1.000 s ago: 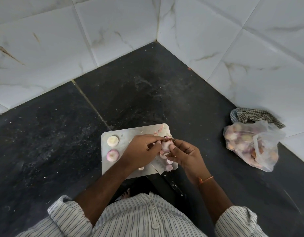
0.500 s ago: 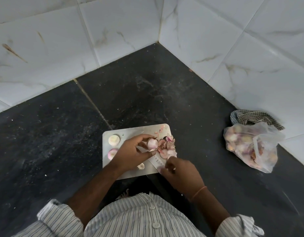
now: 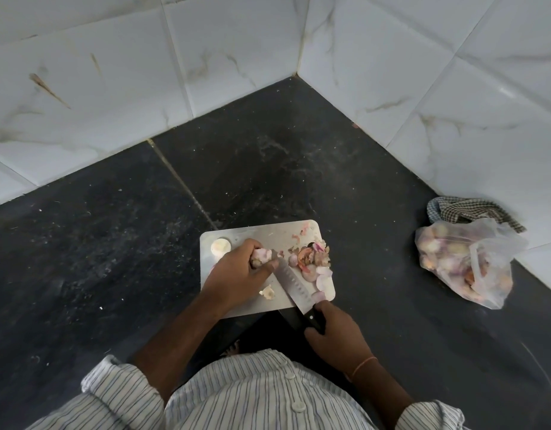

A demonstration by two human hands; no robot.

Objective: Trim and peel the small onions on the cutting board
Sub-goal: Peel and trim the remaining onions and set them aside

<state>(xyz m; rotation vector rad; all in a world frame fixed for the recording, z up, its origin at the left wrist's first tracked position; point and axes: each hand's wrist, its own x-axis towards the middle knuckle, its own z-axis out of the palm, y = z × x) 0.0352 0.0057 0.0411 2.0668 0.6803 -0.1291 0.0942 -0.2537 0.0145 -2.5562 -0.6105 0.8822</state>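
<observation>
A small grey cutting board (image 3: 265, 235) lies on the dark floor. My left hand (image 3: 241, 274) grips a small pinkish onion (image 3: 263, 253) down on the board. My right hand (image 3: 333, 332) holds the black handle of a knife (image 3: 294, 285); its blade runs up across the board with the tip against the onion. One peeled pale onion (image 3: 220, 246) sits at the board's far left corner. A heap of pink and brown onion peels (image 3: 311, 259) lies on the board's right side, and a small trimmed piece (image 3: 268, 292) lies near my left wrist.
A clear plastic bag of small onions (image 3: 463, 265) lies on the floor to the right, with a checked cloth (image 3: 466, 211) behind it. White tiled walls (image 3: 423, 72) meet in a corner beyond the board. My striped shirt fills the bottom of the view.
My right hand has let go of the onion, dropped back and taken hold of the knife. My left hand has brought the onion down onto the board, covering the second peeled onion.
</observation>
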